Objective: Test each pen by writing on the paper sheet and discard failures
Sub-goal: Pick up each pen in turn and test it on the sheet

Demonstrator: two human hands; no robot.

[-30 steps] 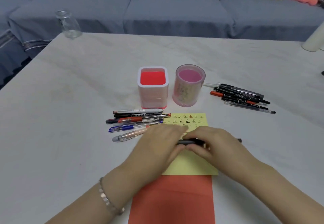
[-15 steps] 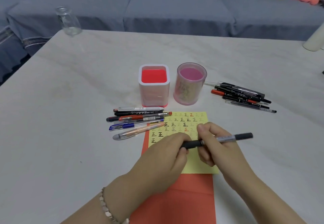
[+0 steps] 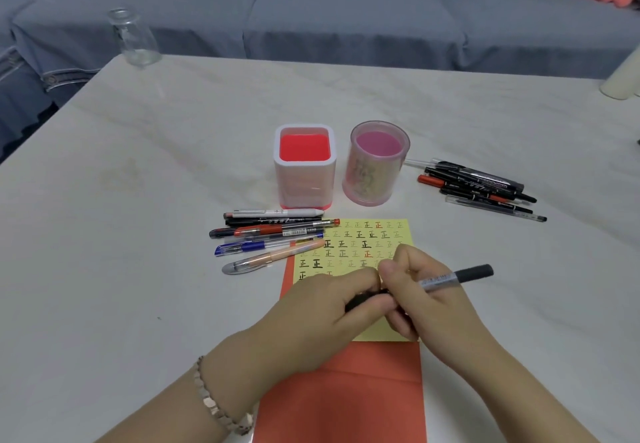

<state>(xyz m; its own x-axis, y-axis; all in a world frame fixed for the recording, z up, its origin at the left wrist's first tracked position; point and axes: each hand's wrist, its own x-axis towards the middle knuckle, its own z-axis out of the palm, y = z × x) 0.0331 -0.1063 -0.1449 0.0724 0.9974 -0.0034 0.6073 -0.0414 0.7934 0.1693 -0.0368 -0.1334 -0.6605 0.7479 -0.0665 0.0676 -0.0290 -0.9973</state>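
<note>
A yellow paper sheet (image 3: 360,241) with rows of written marks lies on an orange sheet (image 3: 346,390) near the table's front. Over it, my right hand (image 3: 429,307) grips a clear pen with a black end (image 3: 460,276) by its barrel, the black end pointing right. My left hand (image 3: 325,307) pinches the pen's dark cap end (image 3: 360,299), where the two hands meet. Several pens (image 3: 273,234) lie in a row left of the yellow sheet. Another pile of pens (image 3: 481,188) lies at the right.
A square white holder with a red inside (image 3: 304,165) and a round pink holder (image 3: 377,162) stand behind the sheet. A glass jar (image 3: 133,39) sits at the table's far left corner, a white object (image 3: 621,79) at the far right edge. A grey sofa runs behind.
The pen has been raised off the yellow sheet and tilted, its black end now up to the right. My left hand has closed on the pen's near end.
</note>
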